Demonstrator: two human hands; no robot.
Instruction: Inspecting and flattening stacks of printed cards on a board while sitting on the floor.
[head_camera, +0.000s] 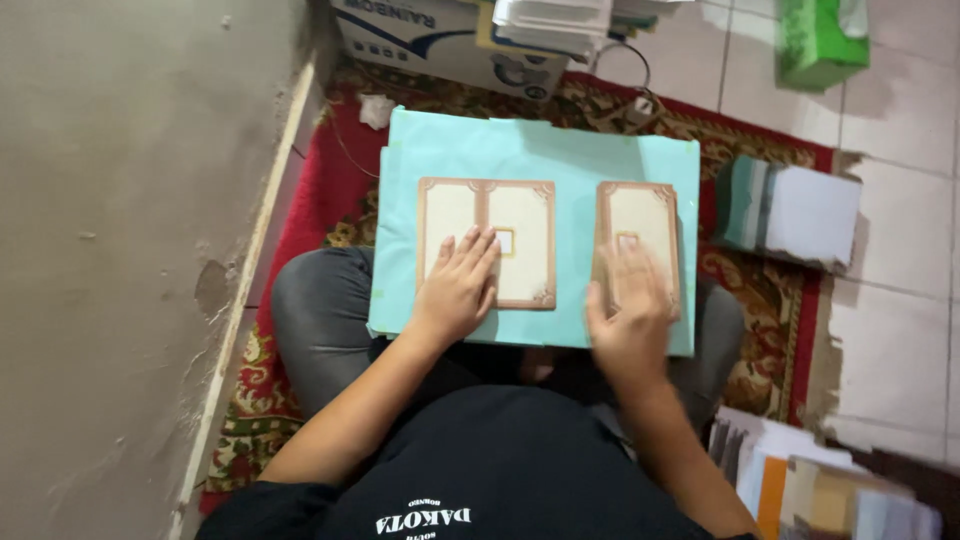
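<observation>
A pale turquoise stack of paper (560, 160) lies across my lap like a board. On it rests an opened cream card with a brown ornate border (520, 215), and to its right a pile of the same cards, folded (640, 215). My left hand (458, 285) lies flat, fingers together, on the lower middle of the opened card. My right hand (630, 315) is blurred and rests with spread fingers on the lower part of the folded pile.
A red patterned rug (330, 190) covers the floor under me, against a wall (130, 250) on the left. A cardboard box (440, 40) stands ahead, a green tissue box (820, 40) at top right, paper stacks (790, 210) to the right, more coloured sheets (820, 490) at lower right.
</observation>
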